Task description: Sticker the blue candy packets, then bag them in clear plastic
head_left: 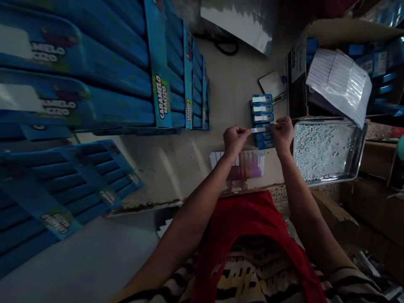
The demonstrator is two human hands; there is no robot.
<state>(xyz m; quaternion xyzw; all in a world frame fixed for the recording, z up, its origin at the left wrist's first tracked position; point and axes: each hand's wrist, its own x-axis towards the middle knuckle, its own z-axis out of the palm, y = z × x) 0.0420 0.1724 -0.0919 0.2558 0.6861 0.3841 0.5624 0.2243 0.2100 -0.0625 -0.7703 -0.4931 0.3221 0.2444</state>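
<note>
A thin whitish strip [257, 130] is stretched between my two hands, over a short row of small blue boxes [264, 144]. My left hand [235, 138] pinches the strip's left end. At its right end, my right hand [283, 132] has its fingers closed on it. The three boxes farther from me carry white labels on top. Just below my left hand lies a sheet of white and purple strips [243, 164], flat near the table's front edge.
Tall stacks of blue packs [123, 63] fill the left side. To the right are a metal tray [360, 164] of small pale pellets and an open cardboard box [296, 63] with a label bundle on it. A small scale [272, 83] and black scissors [229, 48] lie farther back.
</note>
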